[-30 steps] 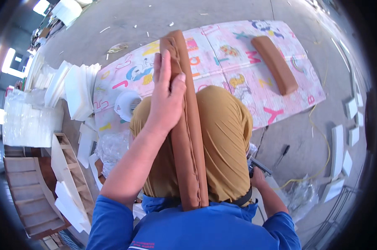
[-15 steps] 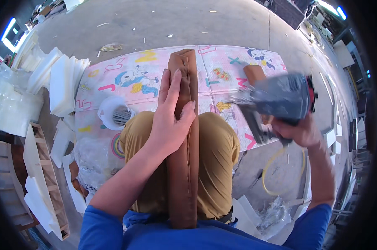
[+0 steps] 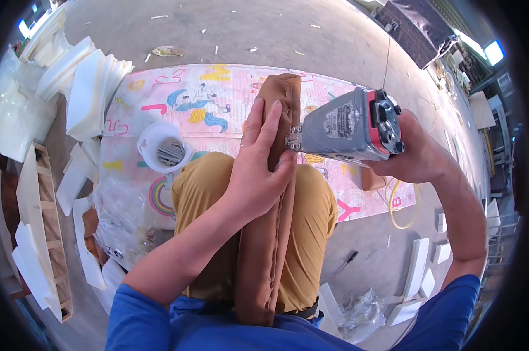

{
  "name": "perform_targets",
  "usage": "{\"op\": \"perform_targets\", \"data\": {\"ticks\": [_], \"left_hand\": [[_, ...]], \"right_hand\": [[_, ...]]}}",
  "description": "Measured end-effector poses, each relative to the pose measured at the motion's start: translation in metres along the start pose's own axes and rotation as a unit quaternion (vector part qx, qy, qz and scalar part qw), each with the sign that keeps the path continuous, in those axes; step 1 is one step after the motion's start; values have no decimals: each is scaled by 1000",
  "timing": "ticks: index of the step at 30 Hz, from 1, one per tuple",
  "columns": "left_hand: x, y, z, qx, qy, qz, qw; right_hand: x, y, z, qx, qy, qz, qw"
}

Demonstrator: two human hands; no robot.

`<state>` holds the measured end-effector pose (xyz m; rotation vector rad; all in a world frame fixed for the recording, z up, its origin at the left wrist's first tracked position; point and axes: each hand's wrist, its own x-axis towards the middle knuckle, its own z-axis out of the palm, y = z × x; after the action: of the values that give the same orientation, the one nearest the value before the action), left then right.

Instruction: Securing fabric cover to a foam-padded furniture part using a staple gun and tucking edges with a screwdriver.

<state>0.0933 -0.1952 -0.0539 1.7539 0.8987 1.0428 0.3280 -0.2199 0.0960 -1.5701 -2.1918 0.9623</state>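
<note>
A long, narrow piece covered in brown leather-like material (image 3: 256,275) lies lengthwise over my lap, a folded seam running along it. My left hand (image 3: 258,161) rests on its upper part, two fingers stretched out and the thumb spread toward the seam at the right edge. In my right hand (image 3: 410,149) is a grey and black staple gun (image 3: 337,126) with a red band at its rear. Its metal nose is at the right edge of the brown piece, just beyond my left thumb; whether it touches cannot be made out. The gun's handle is mostly hidden.
A white bucket (image 3: 153,153) of grey strips stands on the printed pink mat (image 3: 141,99) to the left. White foam slabs (image 3: 89,99), a wooden frame (image 3: 45,234) and clear plastic (image 3: 121,216) lie further left. A yellow hose (image 3: 395,213) and a screwdriver (image 3: 350,257) are at the right.
The staple gun has moved left in my right hand, its nose now at the brown piece's edge. The piece's far end has shifted right in view, and my left hand remains on it.
</note>
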Motion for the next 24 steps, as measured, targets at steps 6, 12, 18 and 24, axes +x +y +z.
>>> {"op": "perform_targets", "data": {"ticks": [6, 12, 18, 24], "left_hand": [[0, -3, 3, 5, 13, 4, 1000], [-1, -6, 3, 20, 21, 22, 999], [-1, -7, 4, 18, 25, 24, 999], [-1, -7, 4, 16, 27, 23, 999]], "right_hand": [[-4, -1, -3, -21, 17, 40, 999], [0, -1, 2, -7, 29, 0, 1000], [3, -7, -5, -58, -3, -5, 998], [3, -8, 0, -57, 30, -23, 998]]}}
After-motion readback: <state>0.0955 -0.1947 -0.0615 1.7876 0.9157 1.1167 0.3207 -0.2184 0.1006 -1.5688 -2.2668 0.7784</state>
